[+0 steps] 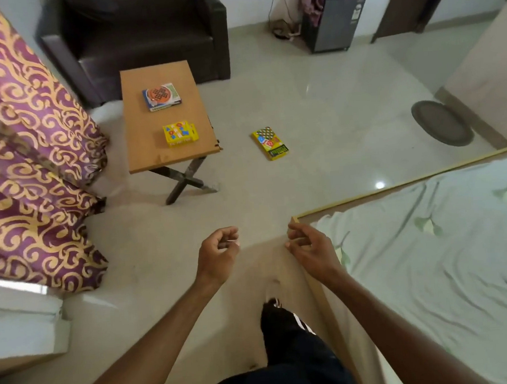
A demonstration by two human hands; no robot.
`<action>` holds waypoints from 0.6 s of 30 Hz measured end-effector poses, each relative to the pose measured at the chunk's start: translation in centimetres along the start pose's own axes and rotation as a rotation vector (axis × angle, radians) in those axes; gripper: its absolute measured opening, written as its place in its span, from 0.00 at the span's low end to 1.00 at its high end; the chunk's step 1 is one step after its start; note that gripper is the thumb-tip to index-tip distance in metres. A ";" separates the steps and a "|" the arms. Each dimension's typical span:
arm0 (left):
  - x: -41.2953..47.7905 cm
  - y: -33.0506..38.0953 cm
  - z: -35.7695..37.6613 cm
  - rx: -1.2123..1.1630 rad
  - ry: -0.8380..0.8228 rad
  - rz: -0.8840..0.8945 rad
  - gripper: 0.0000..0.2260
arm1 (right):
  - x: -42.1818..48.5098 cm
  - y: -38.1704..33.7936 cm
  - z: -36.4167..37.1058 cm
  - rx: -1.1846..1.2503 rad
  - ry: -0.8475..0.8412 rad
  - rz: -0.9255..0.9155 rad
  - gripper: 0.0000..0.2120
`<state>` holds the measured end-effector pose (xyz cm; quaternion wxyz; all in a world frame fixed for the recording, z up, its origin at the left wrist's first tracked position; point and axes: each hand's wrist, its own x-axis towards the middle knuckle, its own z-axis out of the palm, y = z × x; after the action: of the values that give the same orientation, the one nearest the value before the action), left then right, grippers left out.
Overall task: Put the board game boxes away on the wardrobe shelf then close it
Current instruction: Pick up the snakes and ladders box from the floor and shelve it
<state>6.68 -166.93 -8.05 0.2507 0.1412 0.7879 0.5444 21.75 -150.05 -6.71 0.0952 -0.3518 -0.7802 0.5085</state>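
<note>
Where the person stands: on the pale floor point(315, 105), at the corner of the bed point(434, 255), one leg point(287, 335) in dark trousers forward.
Left hand point(219, 251): held out in the air above the floor, fingers loosely curled, holding nothing.
Right hand point(309, 247): held out by the bed corner, fingers loosely curled, holding nothing; whether it touches the bed frame cannot be told.
Table point(141, 121): small, wooden, on crossed dark legs, in front of the armchair point(136, 35).
Orange-and-blue box point(162, 97): flat on the far half of the table.
Small yellow box point(180, 134): flat on the near half of the table, apart from the orange-and-blue box.
Chequered yellow box point(270, 143): flat on the floor, right of the table and apart from it, dice printed on its lid.
Curtain point(30, 146): purple with gold swirls, hanging at the left, next to the table.
Bed cover: pale green sheet with a leaf print, inside a light wooden frame.
Mat point(441, 122): dark oval on the floor at the far right.
Cabinet point(334, 26): dark, by the far wall, a purple cloth draped over its top.
</note>
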 end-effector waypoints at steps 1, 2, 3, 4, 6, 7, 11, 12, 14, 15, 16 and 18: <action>3.3 0.4 0.2 0.008 -0.003 0.008 0.12 | 3.4 -0.2 0.1 -0.002 -0.006 -0.003 0.18; 5.7 0.9 0.4 0.014 -0.008 0.005 0.12 | 5.9 -0.6 0.1 -0.003 -0.013 -0.002 0.18; 9.0 1.5 0.7 0.025 -0.010 0.006 0.12 | 9.3 -0.9 0.1 0.011 -0.015 0.003 0.19; 13.4 2.2 1.2 0.031 -0.011 0.001 0.12 | 13.7 -1.3 -0.1 0.029 -0.010 0.014 0.19; 18.1 3.2 1.5 0.047 -0.014 -0.004 0.12 | 18.4 -2.2 -0.4 0.045 -0.005 0.012 0.18; 20.5 4.0 1.7 0.052 -0.012 -0.016 0.12 | 21.0 -2.7 -0.7 0.045 -0.011 0.023 0.18; 32.9 8.0 3.0 0.052 -0.014 -0.012 0.12 | 33.7 -5.3 -2.4 0.040 -0.022 0.016 0.18; 35.6 9.0 3.2 0.054 -0.016 -0.018 0.12 | 36.5 -6.1 -2.8 0.034 -0.019 0.026 0.18; 41.3 10.6 3.9 0.056 -0.025 -0.029 0.12 | 42.0 -7.3 -3.5 0.031 -0.013 0.040 0.18; 43.5 11.1 4.3 0.057 -0.035 -0.027 0.12 | 44.2 -7.8 -3.8 0.028 -0.011 0.035 0.18; 46.8 11.7 4.9 0.053 -0.050 -0.032 0.12 | 47.3 -8.1 -4.2 0.031 -0.008 0.041 0.18; 53.1 12.7 6.2 0.059 -0.079 -0.038 0.12 | 52.9 -8.2 -4.8 0.031 0.012 0.066 0.17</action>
<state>-34.85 -131.08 -10.85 0.2877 0.1547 0.7957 0.5100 -18.36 -114.28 -8.52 0.0887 -0.3789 -0.7596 0.5212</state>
